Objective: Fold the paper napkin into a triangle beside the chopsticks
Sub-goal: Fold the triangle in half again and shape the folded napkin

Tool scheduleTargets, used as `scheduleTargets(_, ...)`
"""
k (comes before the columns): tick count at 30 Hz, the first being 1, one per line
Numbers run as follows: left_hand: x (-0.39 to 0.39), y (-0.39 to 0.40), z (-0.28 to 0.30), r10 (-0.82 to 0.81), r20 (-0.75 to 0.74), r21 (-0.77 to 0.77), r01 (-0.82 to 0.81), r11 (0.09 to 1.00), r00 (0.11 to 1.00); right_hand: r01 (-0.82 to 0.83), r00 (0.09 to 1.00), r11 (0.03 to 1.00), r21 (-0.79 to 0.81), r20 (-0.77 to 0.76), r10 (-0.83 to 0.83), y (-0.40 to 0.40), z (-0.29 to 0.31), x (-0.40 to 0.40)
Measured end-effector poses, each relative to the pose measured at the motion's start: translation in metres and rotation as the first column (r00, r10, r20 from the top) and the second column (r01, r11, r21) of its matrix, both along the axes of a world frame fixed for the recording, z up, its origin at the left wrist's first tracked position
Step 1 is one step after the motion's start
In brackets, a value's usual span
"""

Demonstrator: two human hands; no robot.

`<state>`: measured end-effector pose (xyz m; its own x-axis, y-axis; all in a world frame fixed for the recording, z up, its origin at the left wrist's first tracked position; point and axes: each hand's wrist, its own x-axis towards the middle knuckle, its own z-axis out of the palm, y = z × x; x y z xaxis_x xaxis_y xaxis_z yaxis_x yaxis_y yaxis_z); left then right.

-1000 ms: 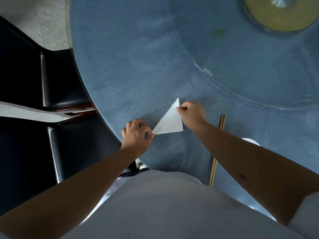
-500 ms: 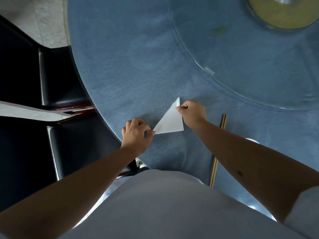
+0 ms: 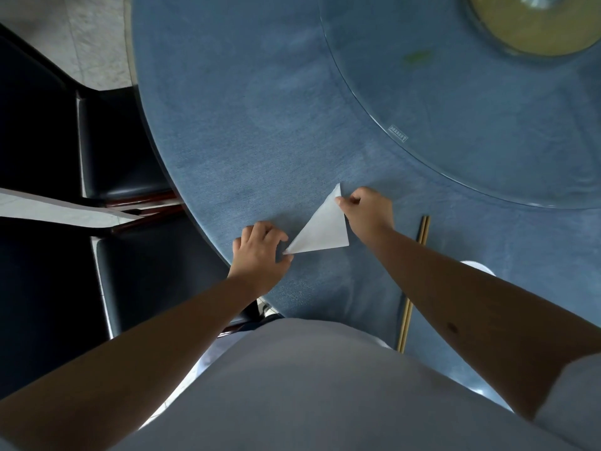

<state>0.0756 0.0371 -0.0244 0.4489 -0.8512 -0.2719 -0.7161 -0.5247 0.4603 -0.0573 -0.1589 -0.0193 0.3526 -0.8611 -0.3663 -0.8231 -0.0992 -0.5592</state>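
Note:
A white paper napkin (image 3: pixel 320 227), folded into a triangle, lies flat on the blue tablecloth (image 3: pixel 260 125). My left hand (image 3: pixel 260 252) pinches its lower left tip with thumb and fingers. My right hand (image 3: pixel 367 213) pinches the edge near its upper tip. A pair of wooden chopsticks (image 3: pixel 419 236) lies to the right of the napkin, pointing away from me; my right forearm hides their middle.
A glass turntable (image 3: pixel 455 109) covers the far right of the round table. Two dark chairs (image 3: pixel 123 164) stand along the left edge. A white dish (image 3: pixel 478 266) peeks out behind my right forearm. My torso fills the bottom of the view.
The napkin and both hands have stayed almost in place; my left thumb and fingers have spread slightly around the lower tip.

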Motion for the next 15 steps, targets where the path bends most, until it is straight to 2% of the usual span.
scheduleTargets(4, -0.006, 0.017, 0.003, -0.284, 0.131, 0.007, 0.285, 0.958, 0.950, 0.073, 0.994, 0.997, -0.038, 0.078, -0.070, 0.012, 0.003, -0.012)
scheduleTargets(6, -0.012, 0.027, 0.003, -0.431, 0.210, 0.076, 0.424, 0.902, 0.878, -0.118, 0.992, 0.970, -0.210, 0.010, 0.123, 0.028, 0.002, -0.020)
scheduleTargets(8, -0.019, 0.035, 0.002, -0.512, 0.254, 0.135, 0.494, 0.859, 0.821, -0.443, 0.896, 0.812, -0.380, -0.149, 0.419, 0.047, 0.000, -0.028)
scheduleTargets(10, -0.023, 0.042, 0.000, -0.545, 0.275, 0.172, 0.517, 0.839, 0.792, -0.659, 0.748, 0.636, -0.401, -0.263, 0.609, 0.061, -0.006, -0.034)
scheduleTargets(11, -0.025, 0.045, 0.000, -0.550, 0.281, 0.191, 0.516, 0.835, 0.786, -0.701, 0.711, 0.607, -0.375, -0.298, 0.637, 0.066, -0.010, -0.035)
scheduleTargets(15, -0.028, 0.055, -0.001, -0.537, 0.289, 0.223, 0.490, 0.843, 0.792, -0.706, 0.702, 0.658, -0.263, -0.385, 0.600, 0.064, -0.018, -0.029)
